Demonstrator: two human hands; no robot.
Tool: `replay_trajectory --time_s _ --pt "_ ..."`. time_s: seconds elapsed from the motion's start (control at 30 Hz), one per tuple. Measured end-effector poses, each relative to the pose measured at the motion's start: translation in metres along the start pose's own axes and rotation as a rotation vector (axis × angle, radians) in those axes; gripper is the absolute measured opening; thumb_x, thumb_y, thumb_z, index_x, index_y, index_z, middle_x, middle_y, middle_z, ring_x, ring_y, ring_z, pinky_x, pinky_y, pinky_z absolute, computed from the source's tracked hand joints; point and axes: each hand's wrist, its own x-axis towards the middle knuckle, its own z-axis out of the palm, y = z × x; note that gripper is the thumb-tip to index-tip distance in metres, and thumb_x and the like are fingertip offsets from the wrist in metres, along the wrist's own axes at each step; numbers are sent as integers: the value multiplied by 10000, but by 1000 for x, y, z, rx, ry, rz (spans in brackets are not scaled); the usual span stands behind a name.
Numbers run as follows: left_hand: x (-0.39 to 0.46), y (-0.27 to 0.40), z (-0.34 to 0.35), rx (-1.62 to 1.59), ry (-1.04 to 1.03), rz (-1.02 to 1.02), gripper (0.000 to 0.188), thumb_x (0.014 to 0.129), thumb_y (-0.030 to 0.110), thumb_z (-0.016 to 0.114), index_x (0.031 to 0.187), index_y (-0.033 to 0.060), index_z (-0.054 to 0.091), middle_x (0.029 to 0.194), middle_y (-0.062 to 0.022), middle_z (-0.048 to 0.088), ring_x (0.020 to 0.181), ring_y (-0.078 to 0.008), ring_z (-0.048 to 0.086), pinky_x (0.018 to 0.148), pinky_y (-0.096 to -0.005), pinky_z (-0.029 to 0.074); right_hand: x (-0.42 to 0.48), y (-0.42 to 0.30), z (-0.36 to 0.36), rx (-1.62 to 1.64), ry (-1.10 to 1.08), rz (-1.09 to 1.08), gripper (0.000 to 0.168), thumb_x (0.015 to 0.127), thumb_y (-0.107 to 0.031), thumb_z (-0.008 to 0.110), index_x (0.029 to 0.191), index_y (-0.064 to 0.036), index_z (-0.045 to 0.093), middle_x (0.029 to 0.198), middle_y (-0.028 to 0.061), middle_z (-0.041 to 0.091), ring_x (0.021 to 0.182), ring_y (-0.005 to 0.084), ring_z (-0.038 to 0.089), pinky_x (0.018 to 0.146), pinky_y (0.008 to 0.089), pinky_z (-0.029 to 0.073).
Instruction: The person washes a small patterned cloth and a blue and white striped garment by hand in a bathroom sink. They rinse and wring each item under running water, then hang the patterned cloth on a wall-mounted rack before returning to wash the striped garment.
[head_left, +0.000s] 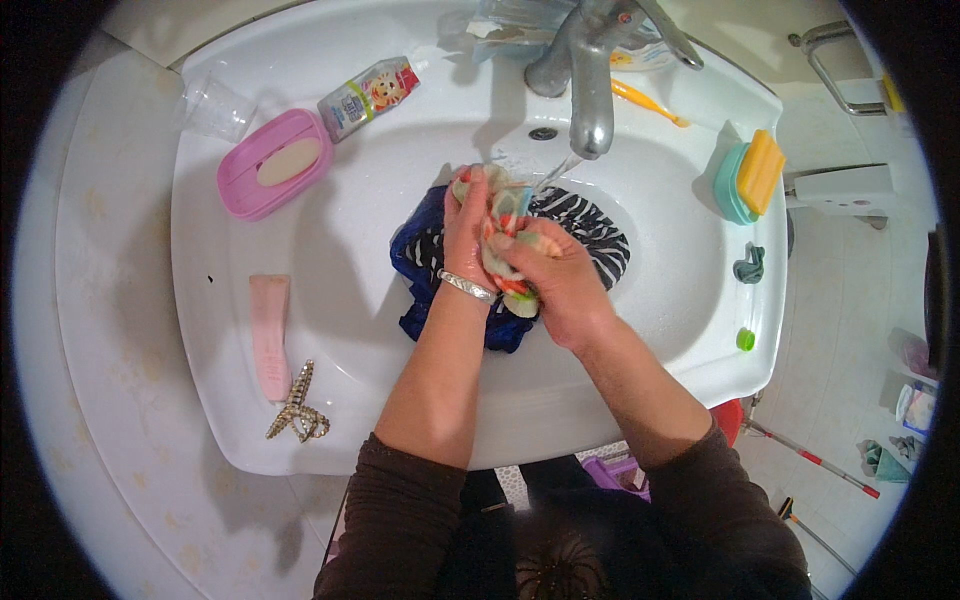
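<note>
Both my hands grip a wet, crumpled cloth (511, 202) patterned in cream, orange and green, held over the basin of a white washbasin (345, 247). My left hand (466, 232), with a silver bracelet (466, 286) at the wrist, supports its left side. On the right, my right hand (559, 270) bunches the cloth between thumb and fingers. Water (559, 169) runs from the metal faucet (591, 90) just above the cloth. Beneath lie a black-and-white striped fabric (589, 225) and a dark blue fabric (420, 232), partly hidden by my hands.
Along the left rim are a clear plastic cup (219, 111), a pink soap dish (244, 180) with soap, a tube (371, 97), a pink tube (270, 330) and a jewelled hair claw (300, 412). To the right sit orange soap (761, 172) on a teal dish (731, 187) and a green cap (745, 340).
</note>
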Motion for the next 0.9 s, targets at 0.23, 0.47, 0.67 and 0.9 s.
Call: replay_trajectory --time_s 0.23,0.47,0.67,0.9 --pt "-11 -4 25 132 97 -22 210 929 206 470 1100 91 514 1035 -74 583 931 -197 599 806 -340 505 80 22 -17 -701 438 -494 248 781 -165 610 666 31 511 608 168 536 554 201 497 563 338 428" --pt "-20 2 14 134 103 38 182 917 212 518 1065 106 532 979 -50 580 928 -164 579 782 -307 484 61 31 -1 -553 332 -368 189 778 -151 596 685 -3 523 635 122 551 592 190 505 574 342 428" --pt "-22 -2 29 162 55 64 264 905 230 566 1129 109 491 1087 -65 564 1005 -190 559 861 -330 464 119 -22 -64 256 409 -121 227 891 -223 535 1048 -59 534 999 153 587 925 276 589 842 435 480" --pt "-7 -5 13 329 8 262 522 869 51 572 1333 110 341 1320 -85 434 1182 -211 463 981 -332 400 73 -27 -58 319 84 -134 215 917 -222 543 1047 -51 539 1121 145 567 993 251 561 886 404 440"
